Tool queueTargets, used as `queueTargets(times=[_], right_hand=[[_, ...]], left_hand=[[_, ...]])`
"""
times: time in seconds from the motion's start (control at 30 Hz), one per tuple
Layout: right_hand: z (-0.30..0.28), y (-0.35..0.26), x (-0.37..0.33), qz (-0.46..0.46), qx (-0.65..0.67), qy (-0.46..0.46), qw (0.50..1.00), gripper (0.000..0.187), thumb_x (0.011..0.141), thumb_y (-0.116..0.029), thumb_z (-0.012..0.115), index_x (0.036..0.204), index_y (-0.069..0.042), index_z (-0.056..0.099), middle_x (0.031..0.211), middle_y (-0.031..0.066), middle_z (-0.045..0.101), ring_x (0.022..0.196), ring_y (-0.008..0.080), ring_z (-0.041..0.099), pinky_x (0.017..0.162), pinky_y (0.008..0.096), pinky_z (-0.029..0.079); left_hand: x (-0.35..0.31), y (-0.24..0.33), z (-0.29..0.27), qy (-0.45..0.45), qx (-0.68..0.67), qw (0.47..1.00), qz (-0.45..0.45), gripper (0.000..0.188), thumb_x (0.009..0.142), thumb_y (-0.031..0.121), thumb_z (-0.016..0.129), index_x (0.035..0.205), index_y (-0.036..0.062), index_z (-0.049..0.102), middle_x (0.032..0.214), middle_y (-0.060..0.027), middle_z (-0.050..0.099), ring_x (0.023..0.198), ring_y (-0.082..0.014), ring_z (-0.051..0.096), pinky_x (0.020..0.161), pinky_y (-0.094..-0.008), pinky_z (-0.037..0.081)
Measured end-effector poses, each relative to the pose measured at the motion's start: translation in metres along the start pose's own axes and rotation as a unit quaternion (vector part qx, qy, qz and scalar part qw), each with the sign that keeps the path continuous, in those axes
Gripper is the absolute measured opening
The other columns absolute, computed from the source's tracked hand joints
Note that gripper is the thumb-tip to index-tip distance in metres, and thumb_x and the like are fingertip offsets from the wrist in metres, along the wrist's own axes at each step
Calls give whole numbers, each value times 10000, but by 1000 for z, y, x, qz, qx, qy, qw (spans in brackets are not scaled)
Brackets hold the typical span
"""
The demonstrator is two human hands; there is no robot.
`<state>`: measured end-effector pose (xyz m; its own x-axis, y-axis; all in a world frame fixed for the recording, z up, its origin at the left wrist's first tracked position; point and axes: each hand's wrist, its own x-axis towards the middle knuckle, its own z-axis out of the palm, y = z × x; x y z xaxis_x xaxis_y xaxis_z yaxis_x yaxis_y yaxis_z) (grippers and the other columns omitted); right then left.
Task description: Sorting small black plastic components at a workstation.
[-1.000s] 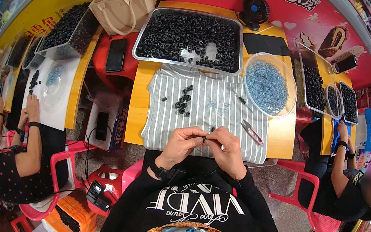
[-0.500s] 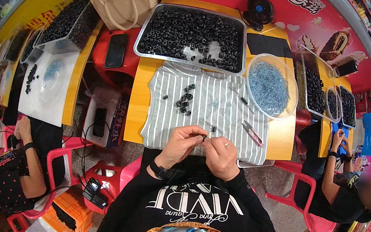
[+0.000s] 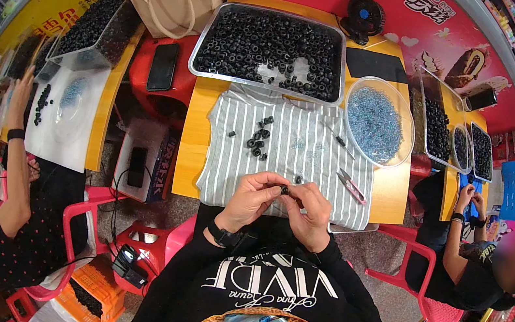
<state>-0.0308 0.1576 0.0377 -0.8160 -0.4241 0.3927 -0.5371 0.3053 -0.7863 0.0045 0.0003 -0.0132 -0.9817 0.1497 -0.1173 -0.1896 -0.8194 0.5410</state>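
Close to my body, over the near edge of a grey-and-white striped cloth [image 3: 229, 177], my two hands meet at a small black ring-shaped part [image 3: 284, 190]. My left hand [image 3: 251, 199] pinches it between thumb and fingertips. The fingers of my right hand [image 3: 310, 218] are bent against its right side; their exact grip is too small to make out. A single black ring [image 3: 298, 179] lies just beyond my fingers. Farther off on the cloth is a loose cluster of black rings [image 3: 258, 140]. Pink-handled thread snips [image 3: 352, 186] and a thin pointed tool with a dark handle [image 3: 340, 141] rest to the right.
A clear tray of black rings [image 3: 264, 88] spans the table's far side. Right of it stands a round tub [image 3: 408, 139] of tiny bluish pieces. A phone [image 3: 162, 67] and a beige bag [image 3: 180, 8] sit at left. Other people work at tables on both sides.
My right fingers have loosened and shifted, so more of the black part shows. At the left, another person's arm has risen toward the bin. The items on the cloth stay put.
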Motion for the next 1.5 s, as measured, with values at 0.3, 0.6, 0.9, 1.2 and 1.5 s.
queueTargets(times=[0.3, 0.6, 0.9, 1.2, 1.5], right_hand=[[5, 2, 1, -196, -197, 13, 961, 286, 671, 36, 653, 957, 56, 651, 773, 109, 564, 655, 264, 584, 543, 358, 459], [-3, -6, 2, -152, -185, -8, 971, 261, 744, 34, 672, 1003, 51, 639, 746, 110, 547, 628, 268, 569, 532, 358, 448], [-15, 17, 6, 74, -191, 6, 979, 103, 814, -90, 680, 790, -25, 604, 760, 153, 573, 651, 362, 609, 556, 452, 458], [-12, 23, 3, 56, -165, -15, 985, 109, 785, -59, 670, 819, -33, 570, 772, 149, 530, 645, 375, 577, 549, 458, 442], [-28, 27, -4, 96, -129, -17, 987, 115, 767, -51, 680, 838, -38, 589, 788, 148, 520, 674, 371, 576, 569, 450, 448]], left_hand=[[2, -5, -4, 12, 16, 1000, 14, 195, 925, -45, 568, 1106, -33, 641, 1022, -81, 668, 902, -103, 633, 800, -212, 520], [2, -1, 0, 15, 3, 1000, 13, 195, 922, -2, 600, 1110, -45, 626, 1001, -98, 667, 874, -141, 653, 791, -252, 534], [2, -4, -6, -7, -12, 1000, 23, 222, 916, 15, 609, 1129, -48, 618, 1023, -128, 672, 924, -197, 655, 838, -301, 523], [3, -5, -5, -10, -22, 999, 46, 224, 924, 8, 596, 1141, -43, 613, 1034, -127, 671, 932, -196, 648, 851, -303, 514], [14, 1, 13, -10, -61, 998, -6, 219, 950, 39, 569, 1150, -41, 607, 1037, -141, 662, 929, -217, 649, 862, -317, 516]])
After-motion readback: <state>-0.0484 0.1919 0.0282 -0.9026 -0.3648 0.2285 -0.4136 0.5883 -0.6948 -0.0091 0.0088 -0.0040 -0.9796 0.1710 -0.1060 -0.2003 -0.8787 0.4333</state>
